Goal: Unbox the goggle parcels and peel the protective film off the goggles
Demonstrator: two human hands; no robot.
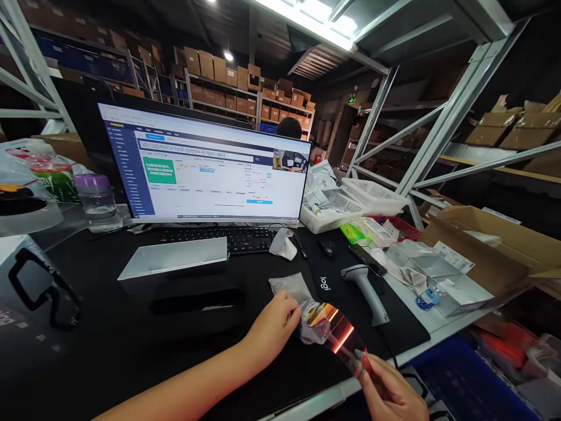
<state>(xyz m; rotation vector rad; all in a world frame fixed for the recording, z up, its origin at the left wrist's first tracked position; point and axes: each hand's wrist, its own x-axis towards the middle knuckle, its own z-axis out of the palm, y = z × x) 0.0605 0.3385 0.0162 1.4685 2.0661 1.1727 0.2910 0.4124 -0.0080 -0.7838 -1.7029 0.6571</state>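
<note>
My left hand (276,324) pinches a grey cloth (294,290) against a reddish mirrored lens (335,334) near the desk's front edge. At the lower right, my right hand (390,392) grips the other end of the same lens between its fingertips. The lens glows orange-red where it catches the light. Both hands hover just above the black desk mat (131,339). A grey barcode scanner (366,286) lies just right of the lens.
A monitor (205,166), keyboard (232,238), mouse (326,247) and phone (367,259) lie behind my hands. White baskets (350,204), packets and an open cardboard box (482,251) crowd the right. A purple-lidded jar (97,202) stands at left. Metal shelving surrounds the desk.
</note>
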